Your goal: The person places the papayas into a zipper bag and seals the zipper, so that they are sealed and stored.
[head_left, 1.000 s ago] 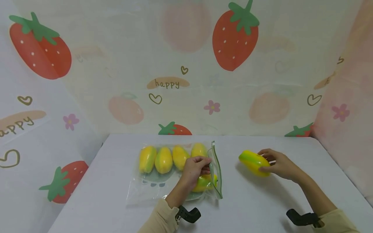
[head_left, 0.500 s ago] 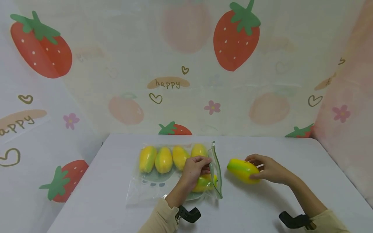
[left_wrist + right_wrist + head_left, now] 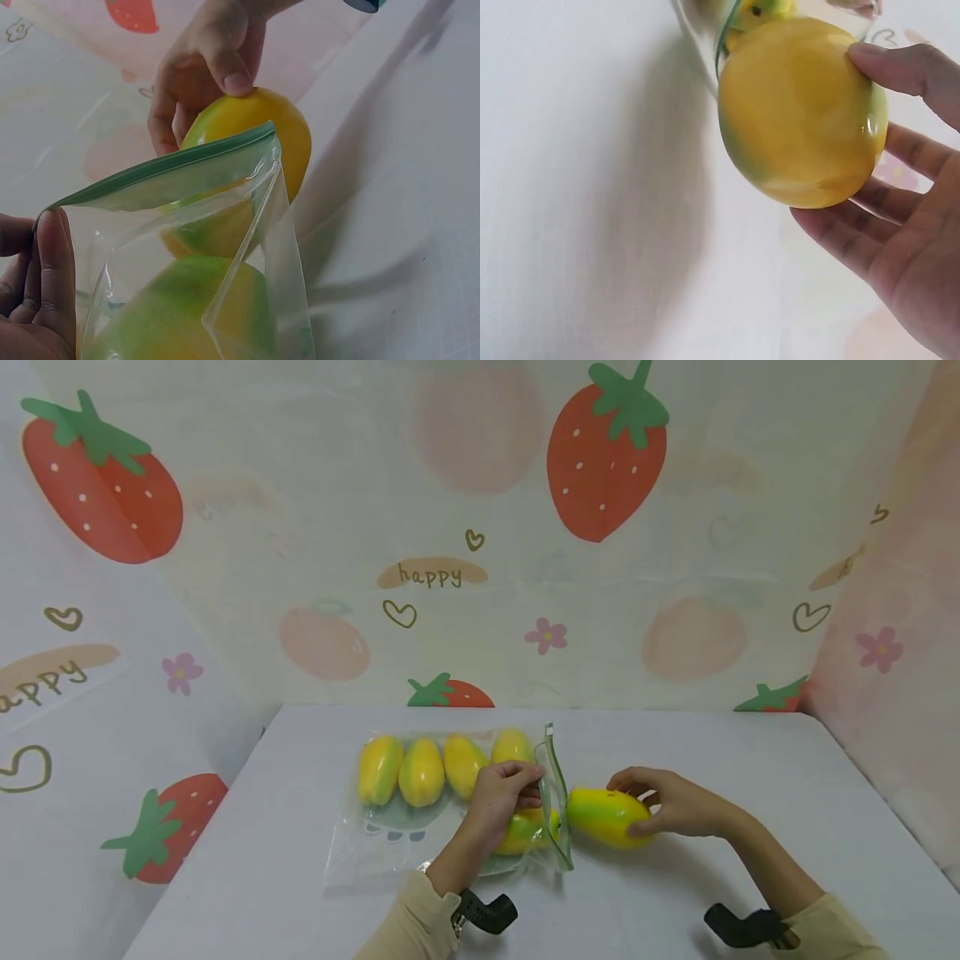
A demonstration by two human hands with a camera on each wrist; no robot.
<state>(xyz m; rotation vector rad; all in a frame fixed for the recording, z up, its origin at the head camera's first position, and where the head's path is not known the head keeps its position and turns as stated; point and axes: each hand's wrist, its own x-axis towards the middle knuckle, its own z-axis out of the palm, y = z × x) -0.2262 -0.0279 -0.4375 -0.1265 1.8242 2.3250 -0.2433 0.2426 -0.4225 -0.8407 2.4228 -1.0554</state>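
Note:
A clear zip bag [image 3: 352, 852] with a green zip edge lies on the table, holding several yellow-green papaya-like fruits [image 3: 422, 774]. My left hand [image 3: 498, 802] pinches the upper side of the bag's mouth, which gapes to the right, as the left wrist view shows. In my right hand [image 3: 678, 802] is another such fruit [image 3: 606, 817], gripped at its rounded end between thumb and fingers. Its far end is right at the bag's opening; in the left wrist view part of it shows through the clear plastic. One bagged fruit [image 3: 187, 307] lies just inside the mouth.
The white table [image 3: 247, 827] extends on both sides of the bag. Behind it hangs a cloth backdrop [image 3: 480, 635] printed with strawberries and hearts. Each wrist carries a black camera mount [image 3: 489, 913].
My right hand has carried the fruit leftward and toward me, from well right of the bag up to its mouth. The left hand and the bag have stayed in place.

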